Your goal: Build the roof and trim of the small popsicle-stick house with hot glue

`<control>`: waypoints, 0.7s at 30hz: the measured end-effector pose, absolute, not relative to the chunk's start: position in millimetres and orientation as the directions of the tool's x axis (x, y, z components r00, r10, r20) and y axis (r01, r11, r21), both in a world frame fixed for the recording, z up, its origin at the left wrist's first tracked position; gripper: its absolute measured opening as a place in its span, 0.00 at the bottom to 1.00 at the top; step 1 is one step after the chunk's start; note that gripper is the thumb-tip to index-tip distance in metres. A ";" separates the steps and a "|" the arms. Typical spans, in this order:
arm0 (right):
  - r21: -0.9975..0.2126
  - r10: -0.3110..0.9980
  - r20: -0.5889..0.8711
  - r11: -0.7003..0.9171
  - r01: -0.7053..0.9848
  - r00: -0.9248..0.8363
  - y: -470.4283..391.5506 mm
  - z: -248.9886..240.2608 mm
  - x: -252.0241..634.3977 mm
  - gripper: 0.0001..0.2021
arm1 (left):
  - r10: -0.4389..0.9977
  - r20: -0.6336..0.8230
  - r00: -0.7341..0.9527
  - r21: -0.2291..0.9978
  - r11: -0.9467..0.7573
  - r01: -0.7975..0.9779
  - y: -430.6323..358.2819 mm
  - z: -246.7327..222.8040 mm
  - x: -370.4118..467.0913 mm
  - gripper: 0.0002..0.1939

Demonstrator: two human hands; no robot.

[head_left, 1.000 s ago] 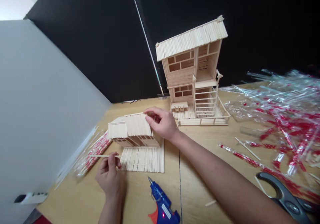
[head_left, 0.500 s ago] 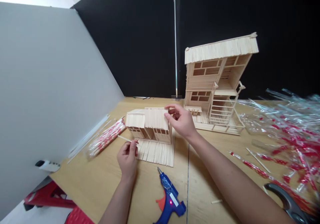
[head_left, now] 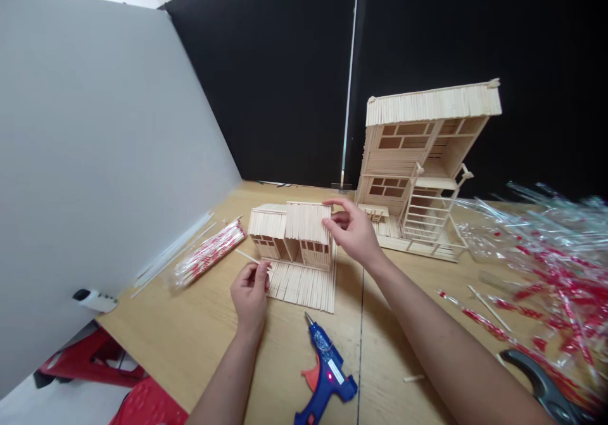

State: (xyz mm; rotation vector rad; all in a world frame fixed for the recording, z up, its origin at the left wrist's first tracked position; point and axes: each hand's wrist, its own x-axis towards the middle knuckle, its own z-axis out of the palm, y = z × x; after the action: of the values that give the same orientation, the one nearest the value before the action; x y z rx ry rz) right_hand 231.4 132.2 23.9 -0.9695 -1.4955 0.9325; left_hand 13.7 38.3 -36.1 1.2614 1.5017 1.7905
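Small stick house (head_left: 304,230): walls (head_left: 316,260), roof (head_left: 310,220), deck (head_left: 304,287) assembled. Thin stick (head_left: 246,256) not yet attached, pinched in left hand (head_left: 250,293); right hand (head_left: 354,230), half-curled, grips roof end.

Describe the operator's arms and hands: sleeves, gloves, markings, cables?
Left hand and right hand are both bare: no gloves, and no rings or watch that I can see. Left forearm and right forearm show no sleeves, cables or clear markings, both slimming toward the wrist.
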 end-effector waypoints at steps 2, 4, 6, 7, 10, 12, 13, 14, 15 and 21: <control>-0.924 0.927 0.361 0.370 0.096 -0.101 132.2 23.3 232.0 0.16 | 0.819 0.340 -0.462 0.940 -0.281 0.193 38.2 -35.9 13.4 0.13; -0.923 0.926 0.363 0.372 0.100 -0.101 132.2 22.9 232.2 0.16 | 0.820 0.337 -0.462 0.941 -0.271 0.204 37.9 -35.1 13.3 0.14; -0.922 0.926 0.364 0.374 0.105 -0.099 132.1 23.0 232.2 0.16 | 0.822 0.331 -0.463 0.942 -0.258 0.215 37.6 -34.4 13.1 0.14; -0.921 0.926 0.365 0.375 0.108 -0.098 132.1 23.1 232.1 0.16 | 0.823 0.329 -0.463 0.942 -0.253 0.219 37.5 -34.2 13.0 0.14; -0.916 0.922 0.375 0.385 0.117 -0.098 131.9 23.6 231.9 0.16 | 0.826 0.322 -0.463 0.945 -0.246 0.217 37.4 -34.5 12.4 0.14; -0.913 0.920 0.379 0.390 0.121 -0.102 131.9 23.9 231.8 0.17 | 0.827 0.317 -0.464 0.946 -0.245 0.211 37.5 -35.1 12.0 0.14; -0.912 0.919 0.380 0.391 0.122 -0.105 131.9 24.0 231.8 0.17 | 0.827 0.317 -0.465 0.947 -0.246 0.207 37.5 -35.4 11.8 0.14; -0.913 0.920 0.378 0.390 0.122 -0.107 131.8 24.1 231.8 0.17 | 0.825 0.318 -0.467 0.947 -0.250 0.203 37.6 -35.5 11.8 0.14; -0.914 0.920 0.376 0.387 0.123 -0.108 131.8 24.3 231.9 0.17 | 0.824 0.319 -0.469 0.947 -0.253 0.199 37.6 -35.5 11.8 0.14; -0.916 0.922 0.369 0.382 0.123 -0.121 130.1 26.5 233.1 0.17 | 0.820 0.323 -0.472 0.945 -0.253 0.206 36.9 -33.7 11.4 0.14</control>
State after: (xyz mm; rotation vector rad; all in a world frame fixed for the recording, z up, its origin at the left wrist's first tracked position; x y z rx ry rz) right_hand 233.1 130.1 26.5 -0.9691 -1.5428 0.9102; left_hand 11.4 36.9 -33.7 1.2488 1.5430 1.7742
